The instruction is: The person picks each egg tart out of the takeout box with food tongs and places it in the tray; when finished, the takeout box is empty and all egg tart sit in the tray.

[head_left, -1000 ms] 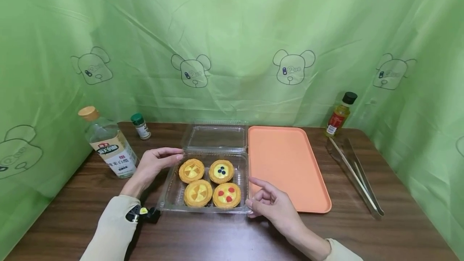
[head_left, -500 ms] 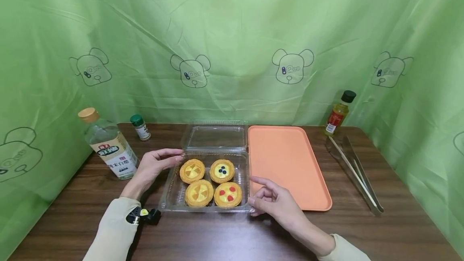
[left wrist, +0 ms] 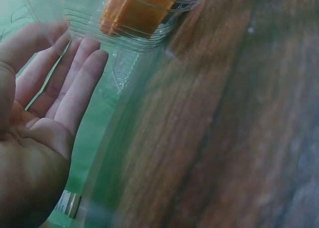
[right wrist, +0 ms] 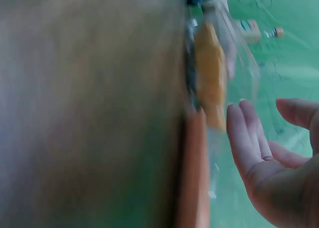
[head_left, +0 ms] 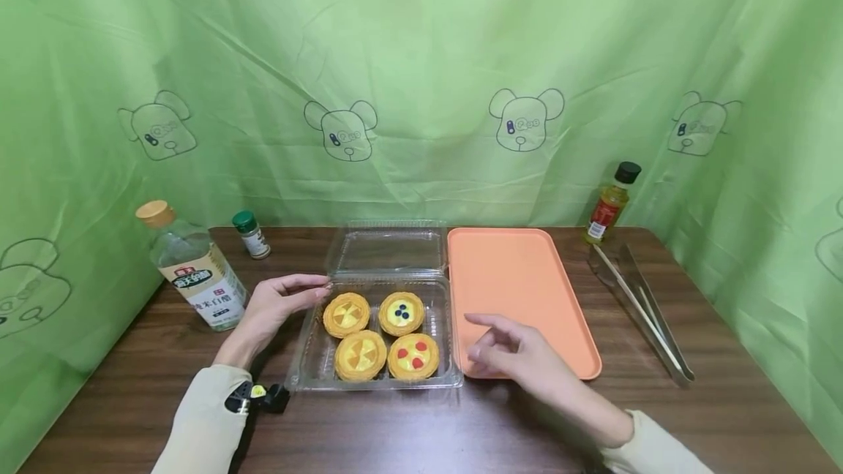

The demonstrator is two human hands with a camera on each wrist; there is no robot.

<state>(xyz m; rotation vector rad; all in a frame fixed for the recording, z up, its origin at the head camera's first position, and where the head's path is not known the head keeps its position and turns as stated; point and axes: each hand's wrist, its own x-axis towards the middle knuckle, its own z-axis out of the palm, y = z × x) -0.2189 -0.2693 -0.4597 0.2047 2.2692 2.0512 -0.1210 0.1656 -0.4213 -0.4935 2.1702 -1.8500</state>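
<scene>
A wooden table (head_left: 395, 434) fills my remote feed, an orange tray (head_left: 514, 276) set at three o'clock of a clear box (head_left: 431, 313), side by side, I judge, so both lie within easy reach. The lid (head_left: 391, 249) is folded back toward twelve, leaving the inside accessible. A large bottle (head_left: 200, 284) stands between nine and ten o'clock and tongs (head_left: 640, 314) lie beyond the tray at three, kept, it seems, out of the way. At the box's corner between ten and eleven, I see the left hand (head_left: 270, 307), thumb and forefinger together in a light pinch on the rim, likely steadying it. The right hand (head_left: 527, 357) hangs over the tray's near end, toward seven, loosely open, holding nothing, apart from the box. Four tarts (head_left: 413, 357) sit inside the box, two by two. A small jar (head_left: 252, 235) stands at ten.
</scene>
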